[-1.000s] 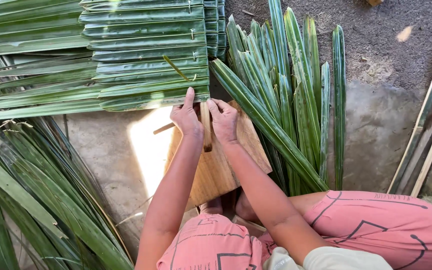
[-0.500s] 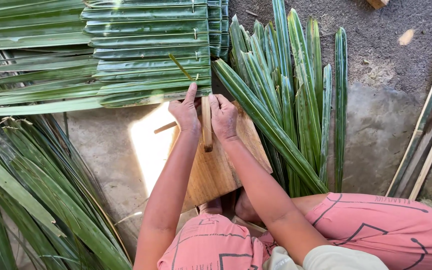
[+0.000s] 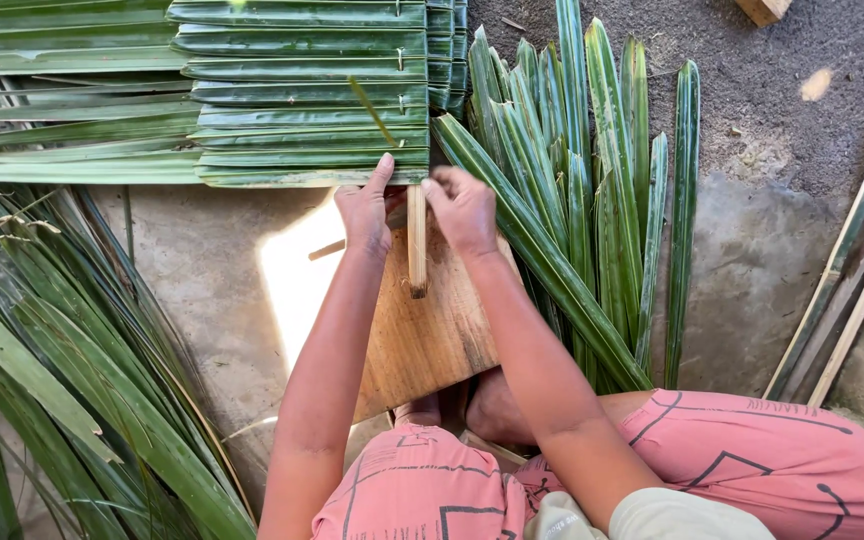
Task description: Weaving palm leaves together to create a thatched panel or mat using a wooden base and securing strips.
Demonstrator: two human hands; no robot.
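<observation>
Nearest to the camera, the person's knees in pink patterned trousers [image 3: 752,450] are showing along the bottom edge, with bare feet [image 3: 492,405] tucked under the near end of a wooden board [image 3: 432,330] that is lying on the concrete floor [image 3: 222,260]. Both forearms are stretching forward over the board. A pale wooden stick [image 3: 416,245] is lying lengthwise on the board, its far end running under the lowest leaf of a stitched panel of folded green palm leaves [image 3: 302,95]. The left hand [image 3: 367,205] is sitting just left of the stick, thumb and fingers pinching the near edge of the lowest folded leaf, with the index finger raised onto the leaf. The right hand [image 3: 464,208] is sitting just right of the stick, its fingers curled and pressing at the same leaf edge beside the stick's top; whether it is gripping the stick itself or only the leaf I cannot tell. The two hands are close together with only the stick between them. To the left of the board, a heap of loose long palm fronds [image 3: 62,370] is spreading across the floor. To the right, a fan of cut palm leaf strips [image 3: 592,180] is lying with tips pointing away. Further right, thin bamboo slats [image 3: 852,260] are lying diagonally on the ground.
</observation>
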